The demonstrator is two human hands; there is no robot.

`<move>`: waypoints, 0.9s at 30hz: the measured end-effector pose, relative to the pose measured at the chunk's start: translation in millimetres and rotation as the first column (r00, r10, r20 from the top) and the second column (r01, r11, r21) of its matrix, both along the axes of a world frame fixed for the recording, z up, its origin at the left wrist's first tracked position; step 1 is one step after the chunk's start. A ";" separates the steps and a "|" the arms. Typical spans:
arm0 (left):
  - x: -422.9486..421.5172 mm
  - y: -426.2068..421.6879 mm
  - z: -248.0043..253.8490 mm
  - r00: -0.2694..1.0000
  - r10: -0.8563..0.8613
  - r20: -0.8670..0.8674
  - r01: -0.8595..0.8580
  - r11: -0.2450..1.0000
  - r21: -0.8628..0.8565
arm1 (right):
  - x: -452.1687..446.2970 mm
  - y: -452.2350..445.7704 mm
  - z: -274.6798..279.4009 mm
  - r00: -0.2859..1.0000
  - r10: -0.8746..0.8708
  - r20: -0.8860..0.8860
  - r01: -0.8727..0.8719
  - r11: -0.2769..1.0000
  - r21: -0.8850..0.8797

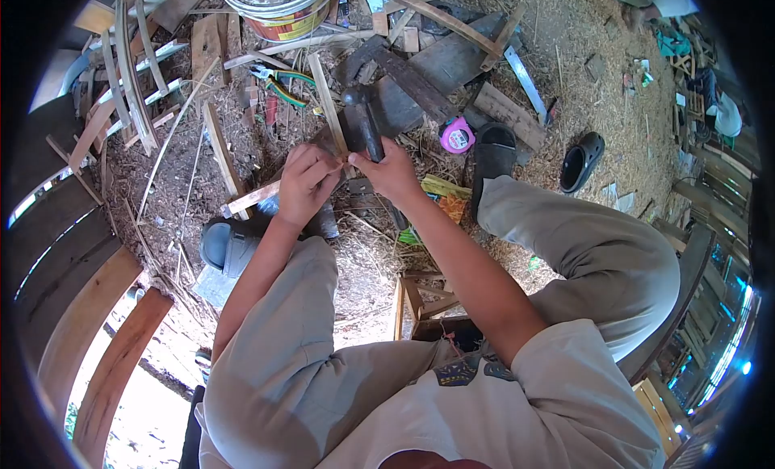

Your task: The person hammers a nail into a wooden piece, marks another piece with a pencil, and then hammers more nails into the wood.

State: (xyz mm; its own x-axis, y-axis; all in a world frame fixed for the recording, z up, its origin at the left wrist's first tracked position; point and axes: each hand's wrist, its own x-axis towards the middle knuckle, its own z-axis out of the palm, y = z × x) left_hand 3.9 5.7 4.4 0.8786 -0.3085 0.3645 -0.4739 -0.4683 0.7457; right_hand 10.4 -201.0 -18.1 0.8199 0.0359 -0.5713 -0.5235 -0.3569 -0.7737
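Note:
My left hand [307,182] is closed around the joint where two thin wooden strips seem to meet. One wooden strip [326,102] points away from me, and the other strip [257,198] sticks out to the left below the hand. My right hand [389,172] grips a hammer [371,130] by its dark handle, with the head pointing away from me. Its thumb and finger reach to the strip's near end beside my left fingertips. Whatever small thing may be between those fingertips is too small to make out. A dark metal bar [416,85] lies just beyond.
Green-handled pliers [282,90], a pink tape measure [457,136] and a saw blade [526,81] lie on the shaving-covered ground. A paint bucket [278,13] stands at the back. Loose wooden strips [129,73] are piled left. A black clog [582,162] lies right.

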 end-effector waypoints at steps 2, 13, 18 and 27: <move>-0.6 -1.5 -1.3 1.000 0.028 -0.001 -0.028 0.999 -0.017 | -0.7 0.0 -3.8 1.000 -0.009 -0.006 0.010 0.999 0.030; -1.0 -0.4 -0.8 0.999 0.027 -0.019 -0.027 0.999 -0.024 | -2.0 0.9 -8.2 0.997 -0.013 0.072 0.008 0.998 0.060; 0.2 -2.0 0.9 0.999 0.035 0.001 -0.035 0.999 -0.035 | -1.3 0.2 -8.8 0.994 0.022 0.111 -0.024 1.000 0.013; -0.9 -3.2 1.0 0.999 0.044 -0.006 -0.044 0.999 -0.026 | 0.0 0.0 -5.3 0.996 0.044 0.083 -0.040 0.998 -0.049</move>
